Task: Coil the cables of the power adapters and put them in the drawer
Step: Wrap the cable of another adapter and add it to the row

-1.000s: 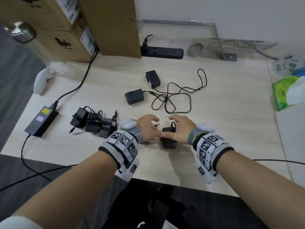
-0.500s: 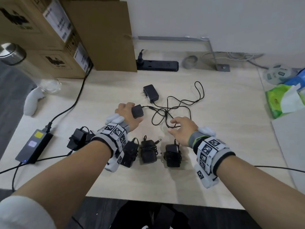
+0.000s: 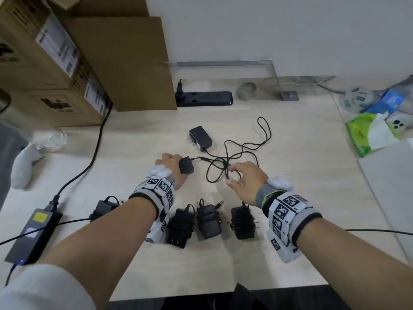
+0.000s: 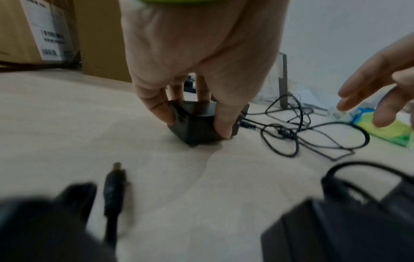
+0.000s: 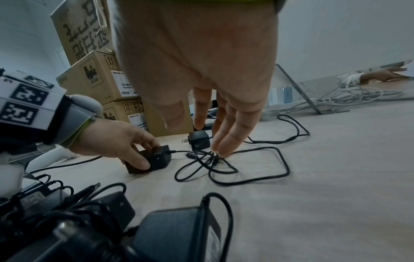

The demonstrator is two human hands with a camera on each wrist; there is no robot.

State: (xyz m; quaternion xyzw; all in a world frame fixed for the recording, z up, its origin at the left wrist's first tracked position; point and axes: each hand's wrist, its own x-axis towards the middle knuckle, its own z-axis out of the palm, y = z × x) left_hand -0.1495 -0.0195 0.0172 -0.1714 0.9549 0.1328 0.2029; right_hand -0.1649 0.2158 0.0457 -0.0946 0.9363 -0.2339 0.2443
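While the left hand (image 3: 171,167) gripped one uncoiled power adapter (image 3: 186,168) on the worktop (image 3: 312,175), the right hand (image 3: 244,180), fingers straight, touched the tangled cables (image 3: 232,166). A second uncoiled adapter (image 3: 200,138) lay just beyond. Four coiled adapters sat near the front edge: (image 3: 103,208), (image 3: 180,227), (image 3: 209,221), (image 3: 242,222).

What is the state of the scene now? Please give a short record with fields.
left hand: grips an adapter that rests on the desk
right hand: fingers reach down to the loose cables, nothing gripped yet
second loose adapter: lies farther back, cable uncoiled
coiled adapters: in a row near the desk edge
drawer: not in view
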